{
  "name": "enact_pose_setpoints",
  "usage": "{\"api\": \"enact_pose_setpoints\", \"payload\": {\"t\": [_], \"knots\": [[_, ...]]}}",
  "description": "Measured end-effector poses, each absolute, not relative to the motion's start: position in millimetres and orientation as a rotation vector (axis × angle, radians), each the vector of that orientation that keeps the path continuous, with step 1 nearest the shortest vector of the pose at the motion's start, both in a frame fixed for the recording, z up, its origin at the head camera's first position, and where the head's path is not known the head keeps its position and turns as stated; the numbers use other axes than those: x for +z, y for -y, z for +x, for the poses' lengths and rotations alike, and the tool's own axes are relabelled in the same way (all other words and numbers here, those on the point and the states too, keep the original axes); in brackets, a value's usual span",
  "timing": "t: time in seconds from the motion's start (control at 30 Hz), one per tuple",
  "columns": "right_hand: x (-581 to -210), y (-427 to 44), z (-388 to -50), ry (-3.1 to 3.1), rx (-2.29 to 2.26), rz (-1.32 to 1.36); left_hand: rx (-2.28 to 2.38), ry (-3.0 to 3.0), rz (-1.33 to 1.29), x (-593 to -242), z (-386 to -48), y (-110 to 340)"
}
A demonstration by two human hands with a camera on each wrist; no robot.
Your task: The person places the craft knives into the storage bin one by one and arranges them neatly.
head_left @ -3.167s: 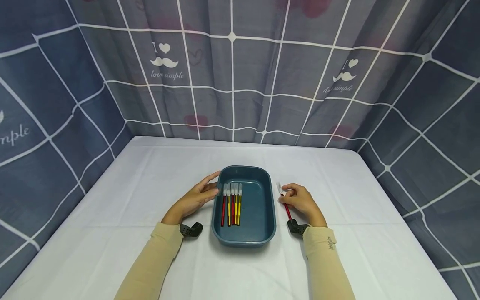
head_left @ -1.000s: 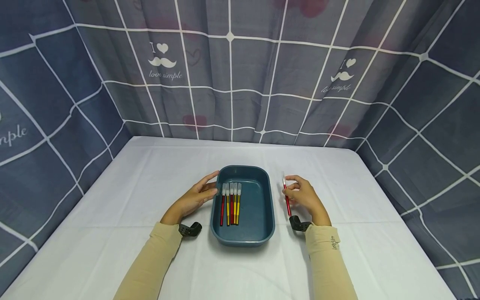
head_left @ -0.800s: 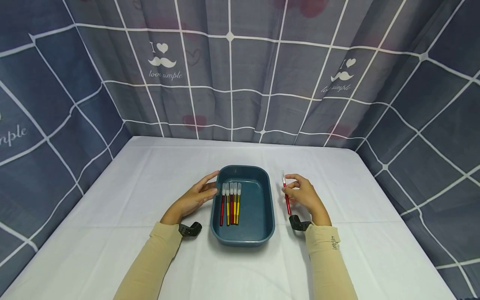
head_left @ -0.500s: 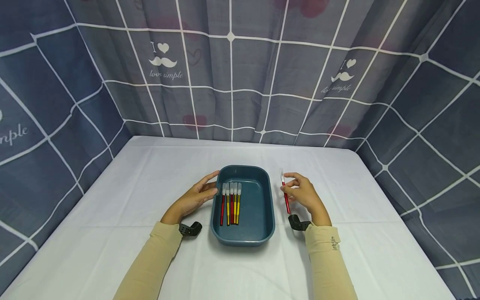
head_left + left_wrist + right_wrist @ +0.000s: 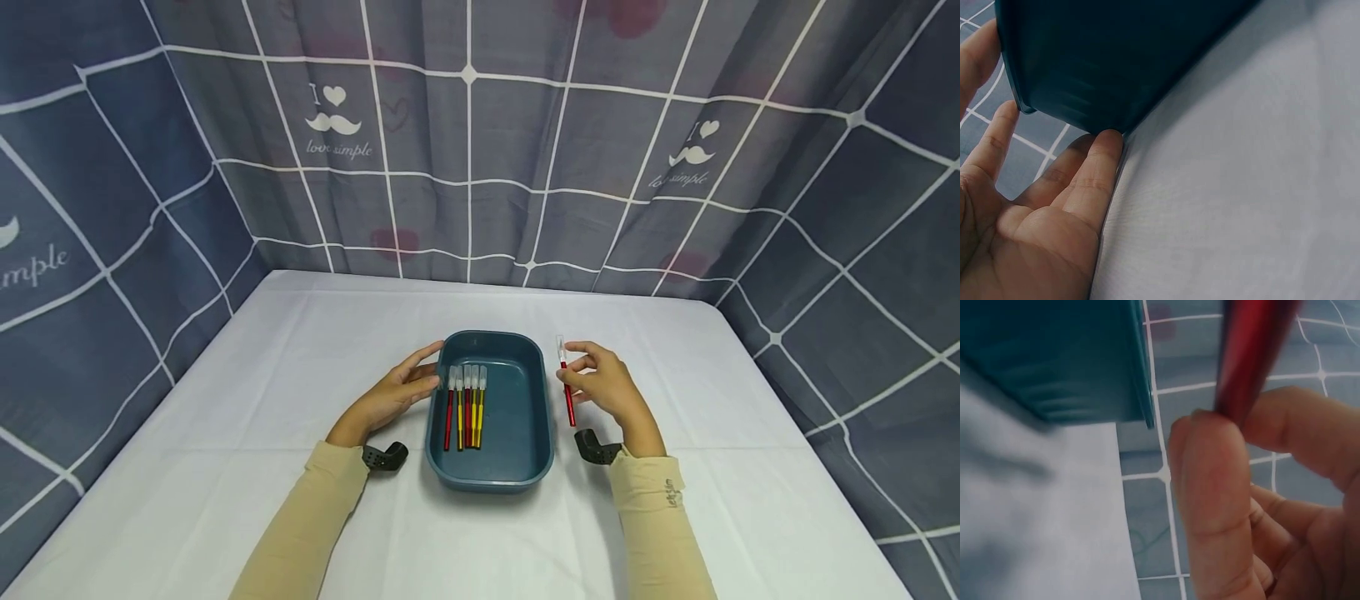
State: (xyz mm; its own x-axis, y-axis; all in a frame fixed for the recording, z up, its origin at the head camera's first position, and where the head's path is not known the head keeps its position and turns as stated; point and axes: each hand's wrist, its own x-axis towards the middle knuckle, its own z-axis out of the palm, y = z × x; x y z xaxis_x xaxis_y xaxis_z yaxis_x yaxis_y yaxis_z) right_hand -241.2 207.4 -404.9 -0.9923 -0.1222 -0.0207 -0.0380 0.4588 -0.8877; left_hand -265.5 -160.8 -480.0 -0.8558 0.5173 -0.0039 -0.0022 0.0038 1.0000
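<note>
My right hand [image 5: 603, 383] pinches a slim red pen-shaped tool [image 5: 567, 396] with a clear cap, just off the tray's right side. In the right wrist view, the red shaft [image 5: 1254, 350] rises between thumb and fingers. A dark teal tray [image 5: 517, 450] stands before me. Inside its left half lie several similar capped tools [image 5: 467, 412], red and yellow, side by side with their clear caps facing away from me. My left hand [image 5: 386, 398], fingers extended, touches the tray's left wall; the left wrist view shows fingertips against the tray's outer side [image 5: 1079, 87].
White cloth [image 5: 337, 517] covers the table under the tray. Dark grey curtains [image 5: 420, 208] with white grid lines hang behind and at both sides. Each wrist wears a black camera mount [image 5: 596, 447].
My right hand has moved slightly forward and left, bringing the pinched red tool closer to the tray. Compared with 3.2 seconds ago, the tool points straighter ahead. The left hand stays at the tray.
</note>
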Motion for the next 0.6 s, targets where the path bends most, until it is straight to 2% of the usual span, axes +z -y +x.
{"api": "enact_pose_setpoints", "payload": {"t": [0.6], "knots": [[-387.0,-183.6,-236.5,-2.618,-1.510,-0.209,1.915,-1.925,0.537,-480.3,-265.0,159.9]]}}
